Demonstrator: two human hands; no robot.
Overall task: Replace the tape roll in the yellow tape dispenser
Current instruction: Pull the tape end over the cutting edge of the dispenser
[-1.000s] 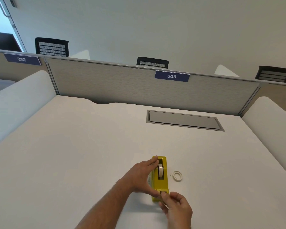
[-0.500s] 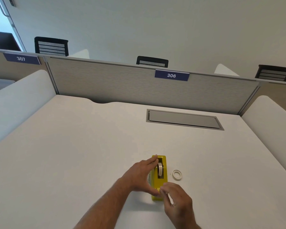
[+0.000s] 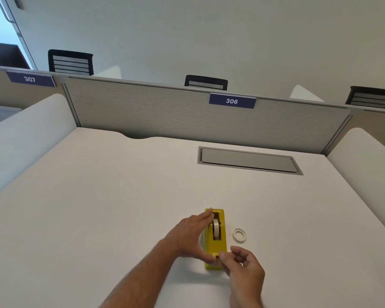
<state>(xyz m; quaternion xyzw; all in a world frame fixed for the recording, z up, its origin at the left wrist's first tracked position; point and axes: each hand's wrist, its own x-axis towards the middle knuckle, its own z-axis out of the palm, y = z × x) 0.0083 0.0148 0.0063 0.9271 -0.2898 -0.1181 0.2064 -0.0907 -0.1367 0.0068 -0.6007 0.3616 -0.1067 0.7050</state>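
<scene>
The yellow tape dispenser point(image 3: 219, 243) stands on the white desk point(image 3: 120, 207), long axis pointing away from me, with a whitish tape roll point(image 3: 216, 227) seated upright in its slot. My left hand point(image 3: 188, 237) clasps the dispenser's left side, fingers along the top edge and thumb at the near end. My right hand point(image 3: 242, 265) is at the cutter end, thumb and forefinger pinched at the front edge; whether a tape end is between them I cannot tell. A second small tape ring point(image 3: 239, 234) lies flat on the desk just right of the dispenser.
A grey cable hatch point(image 3: 249, 161) is set into the desk further back. A fabric partition point(image 3: 165, 112) labelled 306 closes the far edge, and white curved side panels point(image 3: 365, 161) flank the desk. Black chair backs show behind the partition.
My right hand shifted from over the dispenser's near end to its right front corner, fingers still pinched at the cutter. My left hand and the dispenser stayed put.
</scene>
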